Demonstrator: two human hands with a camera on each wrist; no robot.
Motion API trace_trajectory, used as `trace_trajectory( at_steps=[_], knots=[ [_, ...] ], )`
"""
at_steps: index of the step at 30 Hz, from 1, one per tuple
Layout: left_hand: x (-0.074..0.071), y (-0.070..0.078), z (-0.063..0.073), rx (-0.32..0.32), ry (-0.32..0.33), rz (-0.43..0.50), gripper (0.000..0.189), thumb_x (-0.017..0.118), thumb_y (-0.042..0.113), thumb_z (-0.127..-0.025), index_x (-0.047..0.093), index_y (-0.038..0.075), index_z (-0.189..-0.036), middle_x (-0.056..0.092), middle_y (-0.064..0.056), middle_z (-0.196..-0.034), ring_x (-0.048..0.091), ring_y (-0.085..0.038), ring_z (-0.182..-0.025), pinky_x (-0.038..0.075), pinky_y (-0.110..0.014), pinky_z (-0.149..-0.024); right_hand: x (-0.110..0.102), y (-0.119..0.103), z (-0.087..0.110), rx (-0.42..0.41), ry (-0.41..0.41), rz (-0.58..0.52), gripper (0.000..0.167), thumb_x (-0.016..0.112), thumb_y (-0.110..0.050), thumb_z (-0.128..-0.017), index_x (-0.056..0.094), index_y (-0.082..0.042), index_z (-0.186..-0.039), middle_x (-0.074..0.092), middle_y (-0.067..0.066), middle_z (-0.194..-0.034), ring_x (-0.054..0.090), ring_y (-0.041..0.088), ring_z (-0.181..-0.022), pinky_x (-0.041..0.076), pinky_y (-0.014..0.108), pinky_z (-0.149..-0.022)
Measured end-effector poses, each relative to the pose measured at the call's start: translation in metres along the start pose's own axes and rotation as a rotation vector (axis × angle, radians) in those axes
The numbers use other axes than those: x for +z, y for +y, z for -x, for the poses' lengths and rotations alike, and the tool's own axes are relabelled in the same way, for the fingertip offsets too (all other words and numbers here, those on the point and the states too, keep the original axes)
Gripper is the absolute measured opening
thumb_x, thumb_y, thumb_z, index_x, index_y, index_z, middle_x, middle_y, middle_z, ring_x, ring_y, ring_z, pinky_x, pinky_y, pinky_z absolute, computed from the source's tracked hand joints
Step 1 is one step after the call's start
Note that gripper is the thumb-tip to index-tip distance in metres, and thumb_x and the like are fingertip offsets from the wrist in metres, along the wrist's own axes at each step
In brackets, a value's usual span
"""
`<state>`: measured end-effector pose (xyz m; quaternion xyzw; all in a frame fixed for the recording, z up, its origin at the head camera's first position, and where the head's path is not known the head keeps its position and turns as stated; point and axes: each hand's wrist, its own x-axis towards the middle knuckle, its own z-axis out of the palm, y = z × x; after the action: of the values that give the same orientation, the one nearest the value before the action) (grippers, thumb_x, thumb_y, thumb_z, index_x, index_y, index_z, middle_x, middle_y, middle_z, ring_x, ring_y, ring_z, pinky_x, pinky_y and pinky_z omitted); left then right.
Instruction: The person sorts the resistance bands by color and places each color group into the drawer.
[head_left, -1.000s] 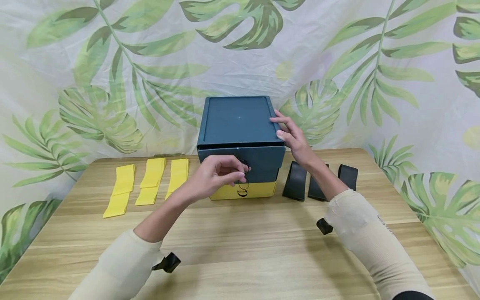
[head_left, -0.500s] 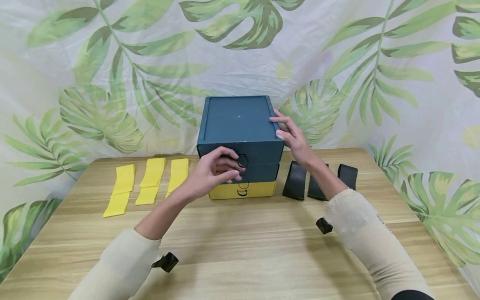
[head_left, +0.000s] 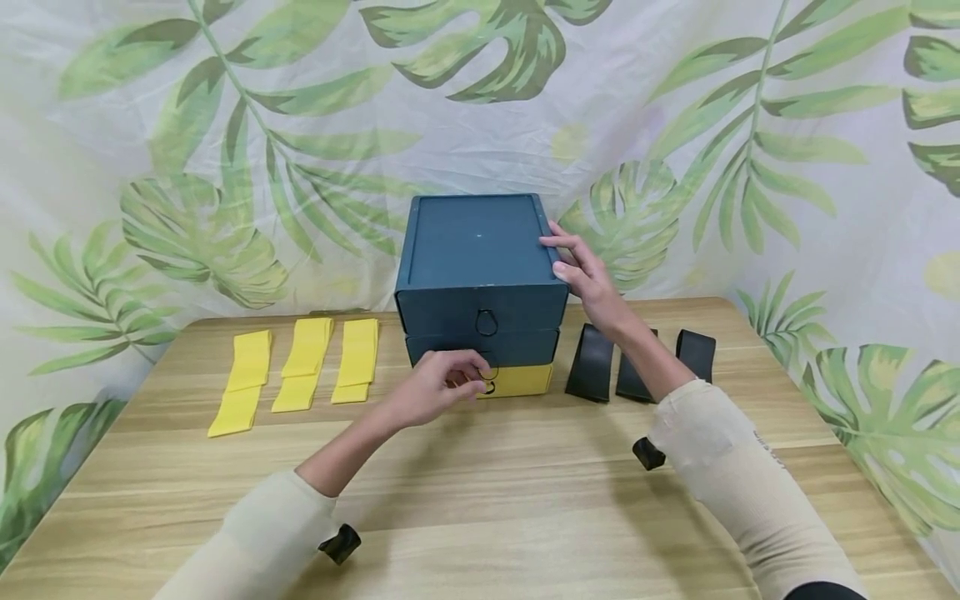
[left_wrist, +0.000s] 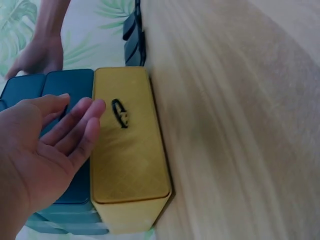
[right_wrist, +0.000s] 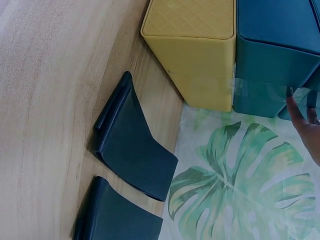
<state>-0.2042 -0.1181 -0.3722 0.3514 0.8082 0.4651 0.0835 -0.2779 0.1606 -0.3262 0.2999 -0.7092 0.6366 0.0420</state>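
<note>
A stack of three drawer boxes stands at the table's back: a dark blue top drawer point(head_left: 442, 308), a blue middle drawer point(head_left: 521, 346) and a yellow bottom drawer point(head_left: 525, 381). All their fronts are pushed in. Black loops serve as pulls, among them the yellow drawer's loop handle point(left_wrist: 114, 106). My left hand point(head_left: 435, 389), fingers loosely bent and holding nothing, is in front of the lower drawers, fingertips close to that loop. Along the stack's upper right edge, my right hand point(head_left: 590, 279) rests with its fingers extended against the top box.
Left of the stack lie three folded yellow strips, one of them the nearest yellow strip point(head_left: 356, 358). Folded black strips lie on the right, including a black strip point(head_left: 590, 362). A leaf-print cloth point(head_left: 480, 142) hangs behind the wooden table point(head_left: 487, 500).
The top drawer, slightly ajar one second ago, is now closed. My left hand has left its front and dropped toward the yellow drawer. My right hand has stayed in place.
</note>
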Motion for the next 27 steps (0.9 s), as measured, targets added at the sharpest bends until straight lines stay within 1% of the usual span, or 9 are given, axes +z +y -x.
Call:
trace_trajectory(
  at_steps=[3, 5, 6, 7, 10, 14, 17, 24, 27],
  knots=[
    [0.004, -0.002, 0.000, -0.005, -0.008, 0.079, 0.012, 0.065, 0.000, -0.100, 0.066, -0.008, -0.109, 0.074, -0.020, -0.094, 0.071, -0.047, -0.079, 0.060, -0.055, -0.072, 0.000, 0.000, 0.000, -0.002, -0.001, 0.000, 0.053, 0.044, -0.021, -0.104, 0.041, 0.006, -0.149, 0.014, 0.008, -0.173, 0.015, 0.042, -0.157, 0.026, 0.068, -0.118],
    [0.004, -0.003, 0.000, -0.021, -0.003, 0.118, 0.009, 0.065, 0.000, -0.100, 0.066, -0.007, -0.106, 0.075, -0.016, -0.092, 0.070, -0.049, -0.080, 0.060, -0.056, -0.071, 0.000, 0.001, 0.000, -0.003, -0.001, 0.000, 0.053, 0.044, -0.022, -0.104, 0.041, 0.006, -0.149, 0.014, 0.007, -0.173, 0.015, 0.042, -0.157, 0.026, 0.068, -0.118],
    [0.004, -0.004, 0.000, -0.025, -0.001, 0.128, 0.007, 0.065, 0.000, -0.100, 0.065, -0.006, -0.105, 0.074, -0.015, -0.091, 0.070, -0.049, -0.080, 0.060, -0.054, -0.070, 0.000, 0.001, 0.000, -0.003, -0.001, 0.000, 0.053, 0.044, -0.022, -0.104, 0.041, 0.006, -0.149, 0.014, 0.007, -0.173, 0.015, 0.042, -0.157, 0.026, 0.068, -0.118],
    [0.004, -0.004, 0.001, -0.031, -0.001, 0.135, 0.006, 0.065, 0.000, -0.101, 0.065, -0.005, -0.103, 0.074, -0.013, -0.090, 0.069, -0.049, -0.080, 0.060, -0.053, -0.069, 0.000, 0.001, 0.000, -0.005, -0.001, 0.000, 0.053, 0.044, -0.022, -0.104, 0.041, 0.006, -0.149, 0.014, 0.007, -0.173, 0.016, 0.042, -0.157, 0.026, 0.068, -0.118],
    [0.003, -0.004, 0.003, -0.042, -0.012, 0.141, 0.004, 0.064, 0.001, -0.102, 0.063, -0.004, -0.101, 0.073, -0.019, -0.090, 0.068, -0.050, -0.081, 0.060, -0.050, -0.069, 0.000, 0.001, 0.000, -0.007, -0.002, -0.004, 0.052, 0.044, -0.021, -0.104, 0.041, 0.006, -0.148, 0.014, 0.009, -0.173, 0.016, 0.042, -0.157, 0.026, 0.068, -0.118],
    [0.003, -0.002, 0.007, -0.044, -0.042, 0.148, 0.004, 0.062, 0.001, -0.103, 0.062, -0.002, -0.101, 0.072, -0.025, -0.093, 0.068, -0.050, -0.082, 0.059, -0.051, -0.070, -0.001, 0.001, 0.001, -0.010, 0.001, -0.003, 0.052, 0.044, -0.020, -0.104, 0.041, 0.007, -0.147, 0.013, 0.011, -0.173, 0.016, 0.043, -0.156, 0.025, 0.068, -0.118],
    [0.004, 0.000, 0.011, -0.040, -0.070, 0.154, 0.004, 0.062, 0.002, -0.103, 0.064, -0.002, -0.102, 0.072, -0.023, -0.094, 0.069, -0.048, -0.083, 0.059, -0.052, -0.072, -0.001, 0.002, 0.001, -0.011, 0.001, -0.002, 0.052, 0.044, -0.019, -0.104, 0.041, 0.007, -0.148, 0.014, 0.011, -0.173, 0.016, 0.044, -0.156, 0.024, 0.068, -0.118],
    [0.005, 0.008, 0.021, -0.026, -0.138, 0.180, 0.006, 0.062, 0.005, -0.104, 0.063, -0.001, -0.103, 0.075, -0.014, -0.099, 0.070, -0.043, -0.086, 0.060, -0.048, -0.076, -0.001, 0.002, 0.000, -0.010, 0.000, 0.000, 0.051, 0.044, -0.019, -0.104, 0.041, 0.007, -0.148, 0.014, 0.009, -0.173, 0.016, 0.043, -0.156, 0.024, 0.067, -0.119],
    [0.007, 0.013, 0.026, -0.016, -0.170, 0.200, 0.006, 0.060, 0.004, -0.104, 0.061, -0.001, -0.103, 0.074, -0.016, -0.102, 0.071, -0.044, -0.089, 0.060, -0.047, -0.078, -0.001, 0.002, 0.000, -0.011, 0.001, -0.005, 0.051, 0.044, -0.018, -0.104, 0.041, 0.008, -0.148, 0.015, 0.008, -0.173, 0.016, 0.042, -0.156, 0.025, 0.067, -0.119]
  ],
)
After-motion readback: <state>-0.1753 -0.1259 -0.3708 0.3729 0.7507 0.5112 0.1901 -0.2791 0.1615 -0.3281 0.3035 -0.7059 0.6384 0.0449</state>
